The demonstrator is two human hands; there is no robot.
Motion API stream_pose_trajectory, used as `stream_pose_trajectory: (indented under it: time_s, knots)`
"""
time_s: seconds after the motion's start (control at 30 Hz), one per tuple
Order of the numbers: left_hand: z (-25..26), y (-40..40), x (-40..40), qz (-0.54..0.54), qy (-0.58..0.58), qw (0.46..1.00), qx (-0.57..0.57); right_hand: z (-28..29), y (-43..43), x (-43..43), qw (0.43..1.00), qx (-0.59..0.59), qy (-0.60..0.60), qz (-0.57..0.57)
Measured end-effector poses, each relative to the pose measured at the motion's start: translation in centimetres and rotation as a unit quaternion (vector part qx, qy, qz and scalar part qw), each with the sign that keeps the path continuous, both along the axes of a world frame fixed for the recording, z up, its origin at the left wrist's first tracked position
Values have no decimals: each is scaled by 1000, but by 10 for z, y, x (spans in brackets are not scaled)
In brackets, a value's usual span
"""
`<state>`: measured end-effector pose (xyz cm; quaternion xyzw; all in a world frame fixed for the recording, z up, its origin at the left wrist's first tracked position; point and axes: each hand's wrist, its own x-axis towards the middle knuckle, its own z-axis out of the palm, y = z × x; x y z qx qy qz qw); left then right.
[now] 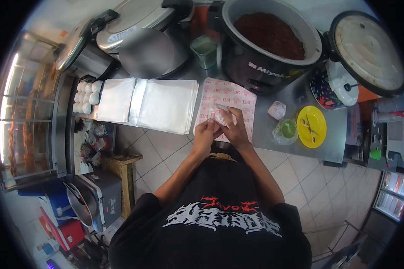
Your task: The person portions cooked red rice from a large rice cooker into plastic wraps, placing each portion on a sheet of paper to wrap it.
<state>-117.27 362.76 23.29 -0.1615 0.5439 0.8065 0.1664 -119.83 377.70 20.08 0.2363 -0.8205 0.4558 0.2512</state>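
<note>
Both my hands grip a paper-wrapped bundle (219, 113) over a stack of printed wrapping paper (237, 90). My left hand (205, 132) pinches its lower left edge with thumb and fingers. On the other side, my right hand (236, 129) curls over the bundle's right and top. What lies inside the paper is hidden. To the right, a second small wrapped bundle (277, 110) rests on the metal table (330, 143). Left of the printed paper lies a stack of white paper sheets (168, 104), with another white stack (117, 99) beyond it.
A Miyako rice cooker (256, 72) holding dark red-brown food stands behind the paper. A yellow plate (320, 124) carries scissors (310, 127), beside a green-topped plastic container (288, 129). Several small white wrapped bundles (87, 97) sit at far left. Large lidded cookers (134, 20) line the back.
</note>
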Motion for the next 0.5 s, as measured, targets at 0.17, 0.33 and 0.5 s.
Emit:
stream_pose_trajectory:
  time_s: [0.17,0.33,0.5]
  knots:
    - [15,18,8,-19,-89,991,95,-9,22,16,991,-12,-117,60]
    - [-5,37,25,-94,-137,980,111,-14,59,37,992,44,-61,98]
    - [-24,55,15,-124,-98,984,81,4,103,64,957,-43,-243,151]
